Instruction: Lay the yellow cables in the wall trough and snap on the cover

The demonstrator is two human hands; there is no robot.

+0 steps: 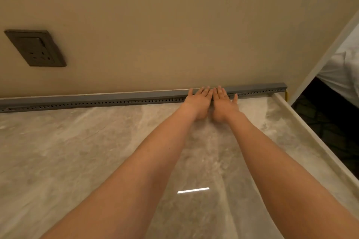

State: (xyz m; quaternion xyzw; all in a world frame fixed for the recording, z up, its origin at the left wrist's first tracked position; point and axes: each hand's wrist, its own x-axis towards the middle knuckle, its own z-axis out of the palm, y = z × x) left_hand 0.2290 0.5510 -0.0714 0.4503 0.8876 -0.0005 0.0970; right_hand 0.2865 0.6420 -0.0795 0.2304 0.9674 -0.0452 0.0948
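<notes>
A bedroom, it seems: beige wall (174, 15) with socket (36, 47), marble-patterned counter (77, 151), white bedding (343, 68) alongside.

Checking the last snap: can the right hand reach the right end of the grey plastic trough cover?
Probably yes: the right hand lies flat on the grey plastic trough cover, with bare cover between it and that end.

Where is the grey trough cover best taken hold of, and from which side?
Probably on the flat top face of the cover, from above on the countertop side: it is long, thin and tight against the wall, so fingers cannot go behind. The left hand and right hand lie flat there, side by side.
</notes>
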